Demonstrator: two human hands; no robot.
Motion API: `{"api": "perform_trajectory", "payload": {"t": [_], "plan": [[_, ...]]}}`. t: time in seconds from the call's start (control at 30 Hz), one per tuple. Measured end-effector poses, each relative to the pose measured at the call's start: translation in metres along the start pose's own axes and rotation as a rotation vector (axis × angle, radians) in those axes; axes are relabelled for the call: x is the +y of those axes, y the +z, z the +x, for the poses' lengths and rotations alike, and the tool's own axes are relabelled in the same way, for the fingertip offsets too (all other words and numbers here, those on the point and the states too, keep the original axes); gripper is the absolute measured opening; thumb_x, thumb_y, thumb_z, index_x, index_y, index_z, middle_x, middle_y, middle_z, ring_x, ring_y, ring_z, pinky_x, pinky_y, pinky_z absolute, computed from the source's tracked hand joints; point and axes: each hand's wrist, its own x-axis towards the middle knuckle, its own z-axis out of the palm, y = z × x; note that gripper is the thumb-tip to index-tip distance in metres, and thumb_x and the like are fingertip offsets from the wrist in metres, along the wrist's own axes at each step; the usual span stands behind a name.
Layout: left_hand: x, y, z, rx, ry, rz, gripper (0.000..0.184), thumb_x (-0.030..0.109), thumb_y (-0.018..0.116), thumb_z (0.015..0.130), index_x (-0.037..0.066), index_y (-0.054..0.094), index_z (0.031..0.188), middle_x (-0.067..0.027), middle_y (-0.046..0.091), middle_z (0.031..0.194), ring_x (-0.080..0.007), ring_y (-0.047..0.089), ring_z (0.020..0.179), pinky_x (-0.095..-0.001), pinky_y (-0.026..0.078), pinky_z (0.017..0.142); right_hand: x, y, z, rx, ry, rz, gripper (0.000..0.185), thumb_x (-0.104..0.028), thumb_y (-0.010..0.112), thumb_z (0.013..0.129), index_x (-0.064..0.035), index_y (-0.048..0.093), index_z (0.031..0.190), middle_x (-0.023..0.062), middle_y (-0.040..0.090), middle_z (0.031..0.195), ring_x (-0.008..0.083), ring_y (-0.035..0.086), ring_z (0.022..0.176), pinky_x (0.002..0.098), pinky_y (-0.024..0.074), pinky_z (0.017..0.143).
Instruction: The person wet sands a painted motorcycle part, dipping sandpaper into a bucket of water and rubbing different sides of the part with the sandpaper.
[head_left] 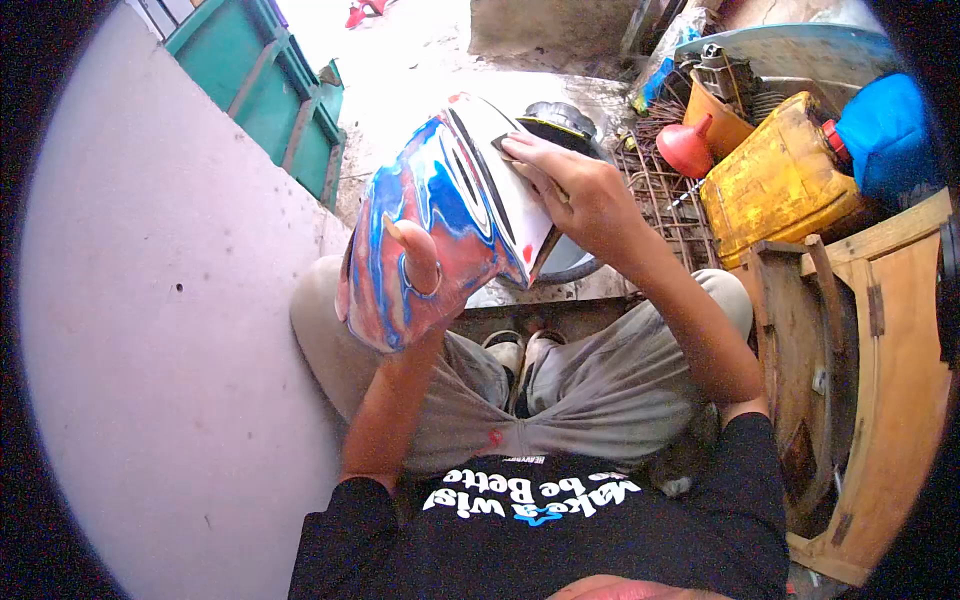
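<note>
A curved shell, patterned in blue, red and white, is held up above my knees. My left hand supports it from below and inside, with the thumb showing through a round hole and the other fingers hidden. On the shell's white upper right part lies my right hand, its fingertips pressing a small dark piece against the surface. What that piece is cannot be made out. Behind the shell stands a round basin, partly covered by it, with a black object with a yellow line at its far side.
A white wall rises at the left, beside a green metal panel. At the right are a yellow jerrycan, a red funnel, a blue container, a metal grid and a wooden frame.
</note>
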Motion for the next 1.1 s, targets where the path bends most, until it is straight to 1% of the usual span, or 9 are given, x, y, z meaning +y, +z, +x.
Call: {"api": "perform_trajectory", "payload": {"t": [0.13,0.27,0.4,0.53,0.7,0.83,0.97,1.03,1.1], "plan": [[-0.006,-0.010,-0.002,0.057,0.017,-0.035,0.120,0.090,0.048,0.083,0.003,0.021,0.161,-0.0200,0.045,0.154,-0.0343,0.054,0.135,-0.0502,0.054,0.105,-0.032,-0.002,-0.007,-0.031,-0.317,0.030,0.035,-0.005,0.061,0.097,-0.0016,0.065,0.132,0.0209,0.067,0.132,0.0346,0.066,0.123,0.0414,0.0546,0.102],[-0.008,-0.010,-0.008,0.022,0.029,-0.077,0.119,0.090,0.048,0.084,0.003,0.021,0.161,-0.0196,0.045,0.153,-0.0340,0.056,0.133,-0.0488,0.057,0.101,0.000,-0.008,0.006,-0.196,0.211,-0.139,0.033,-0.008,0.059,0.099,-0.0025,0.066,0.131,0.0199,0.068,0.130,0.0326,0.067,0.122,0.0416,0.0548,0.102],[-0.009,-0.012,-0.008,0.031,0.010,-0.044,0.118,0.090,0.047,0.084,0.004,0.021,0.161,-0.0195,0.046,0.152,-0.0340,0.057,0.132,-0.0485,0.058,0.100,-0.031,-0.004,-0.004,-0.064,-0.405,0.102,0.033,-0.011,0.059,0.100,-0.0018,0.066,0.130,0.0220,0.068,0.129,0.0326,0.069,0.119,0.0405,0.0560,0.100],[-0.011,-0.010,-0.007,0.030,0.001,-0.020,0.118,0.090,0.047,0.084,0.004,0.021,0.160,-0.0194,0.046,0.152,-0.0339,0.057,0.131,-0.0481,0.058,0.098,-0.003,-0.006,0.007,-0.151,0.202,-0.088,0.031,-0.010,0.060,0.100,-0.0033,0.068,0.129,0.0206,0.069,0.128,0.0312,0.070,0.118,0.0402,0.0563,0.099],[-0.016,-0.010,-0.004,0.033,-0.002,0.001,0.118,0.090,0.046,0.084,0.004,0.021,0.160,-0.0192,0.047,0.151,-0.0338,0.058,0.130,-0.0477,0.060,0.096,-0.031,0.005,-0.007,0.006,-0.376,0.042,0.032,-0.011,0.060,0.099,-0.0052,0.067,0.129,0.0221,0.069,0.127,0.0322,0.071,0.115,0.0410,0.0572,0.097],[-0.012,-0.005,-0.003,0.035,-0.012,0.053,0.117,0.090,0.045,0.084,0.004,0.022,0.160,-0.0191,0.047,0.150,-0.0337,0.059,0.129,-0.0473,0.061,0.094,-0.001,-0.010,0.011,-0.193,0.245,-0.126,0.031,-0.014,0.058,0.100,-0.0031,0.066,0.127,0.0239,0.072,0.109,0.0374,0.072,0.106,0.0418,0.0594,0.088],[-0.029,-0.015,-0.005,0.031,-0.014,0.006,0.117,0.091,0.044,0.084,0.005,0.021,0.160,-0.0197,0.047,0.150,-0.0346,0.060,0.128,-0.0485,0.061,0.093,-0.032,-0.002,-0.006,-0.025,-0.367,0.127,0.035,-0.008,0.063,0.094,-0.0084,0.068,0.129,0.0181,0.071,0.126,0.0308,0.071,0.114,0.0413,0.0567,0.097],[-0.024,-0.013,-0.005,0.022,-0.027,0.010,0.118,0.092,0.044,0.083,0.005,0.022,0.160,-0.0198,0.046,0.150,-0.0345,0.058,0.130,-0.0495,0.060,0.095,-0.008,0.001,-0.005,-0.072,-0.243,-0.032,0.039,-0.009,0.063,0.094,-0.0061,0.066,0.133,0.0197,0.069,0.128,0.0303,0.070,0.117,0.0402,0.0560,0.099],[-0.021,-0.010,-0.005,0.018,-0.037,0.000,0.118,0.092,0.044,0.083,0.005,0.022,0.160,-0.0198,0.046,0.151,-0.0344,0.056,0.132,-0.0505,0.058,0.098,0.004,-0.012,0.010,-0.256,0.267,-0.141,0.040,-0.009,0.062,0.095,-0.0040,0.064,0.135,0.0194,0.068,0.130,0.0313,0.070,0.115,0.0388,0.0566,0.098]]}}
